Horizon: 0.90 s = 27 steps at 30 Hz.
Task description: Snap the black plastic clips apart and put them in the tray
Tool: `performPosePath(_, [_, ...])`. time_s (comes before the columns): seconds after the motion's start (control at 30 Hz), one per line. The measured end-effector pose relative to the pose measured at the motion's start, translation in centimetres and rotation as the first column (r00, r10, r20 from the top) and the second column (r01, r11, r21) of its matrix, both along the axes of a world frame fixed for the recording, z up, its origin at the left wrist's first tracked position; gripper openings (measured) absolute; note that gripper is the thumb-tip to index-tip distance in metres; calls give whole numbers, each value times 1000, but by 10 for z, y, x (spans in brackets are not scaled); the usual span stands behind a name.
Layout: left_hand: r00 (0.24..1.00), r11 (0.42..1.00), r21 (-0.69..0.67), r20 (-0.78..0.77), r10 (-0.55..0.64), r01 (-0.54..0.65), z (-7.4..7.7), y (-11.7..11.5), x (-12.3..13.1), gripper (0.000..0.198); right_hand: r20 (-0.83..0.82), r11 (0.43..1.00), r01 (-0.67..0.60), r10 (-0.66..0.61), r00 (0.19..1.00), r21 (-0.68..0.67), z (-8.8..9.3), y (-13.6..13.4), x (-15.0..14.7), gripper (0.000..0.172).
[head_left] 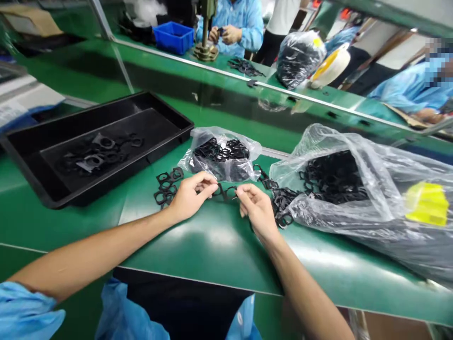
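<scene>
Over the green bench, my left hand pinches a small black ring-shaped plastic part between thumb and fingers. Facing it, my right hand grips another black ring-shaped plastic part. The two parts are held close together; I cannot tell whether they touch. Loose black parts of a like shape lie left of my left hand. More loose black parts are heaped beside my right hand. Just behind both hands sits an open clear bag with many black parts in it.
A black tray with several parts stands at the left. To the right lies a large clear bag of black parts with a yellow label. Behind a low rail, a person in blue works near a blue bin.
</scene>
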<state>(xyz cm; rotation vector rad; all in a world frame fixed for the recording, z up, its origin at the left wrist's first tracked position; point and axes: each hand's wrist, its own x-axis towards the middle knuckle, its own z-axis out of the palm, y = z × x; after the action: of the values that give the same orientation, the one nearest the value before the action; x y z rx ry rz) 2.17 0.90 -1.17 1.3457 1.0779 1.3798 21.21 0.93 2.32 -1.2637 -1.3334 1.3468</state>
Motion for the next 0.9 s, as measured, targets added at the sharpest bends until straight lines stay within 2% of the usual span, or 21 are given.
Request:
performPosePath(0.07, [996, 998, -56, 82, -17, 22, 4, 1, 1, 28, 16, 1000, 23, -23, 1000, -6, 2, -3, -2, 37])
performPosePath(0.2, [965, 975, -149, 231, -127, 164, 4, 2, 5, 33, 80, 994, 36, -45, 996, 104, 1, -8, -5, 36])
performPosePath(0.3, [958, 972, -148, 249, -141, 182, 0, 0, 7, 31, 100, 990, 20, -34, 994, 141, -2, -8, -6, 35])
performPosePath(0.37, [979, 986, -104, 173, -111, 130, -1, -2, 7, 26, 104, 989, 9, -24, 994, 146, -4, -8, -6, 33])
performPosePath(0.47, [999, 998, 63, -35, -29, 31, 0, -5, 6, 18, 106, 989, -14, -2, 994, 146, -5, -8, -5, 34])
performPosePath(0.6, [964, 957, 290, -251, 91, -15, 3, -8, 3, 12, 118, 989, -40, 24, 993, 141, -4, -8, -4, 36])
performPosePath(0.73, [936, 935, 355, -331, 118, 8, 3, -8, 3, 10, 21, 995, -91, 90, 996, 41, -3, -7, -4, 37])
performPosePath(0.9, [926, 920, 392, -355, 129, 22, 1, -8, 2, 11, -80, 992, -116, 112, 990, -45, -1, -4, -1, 42])
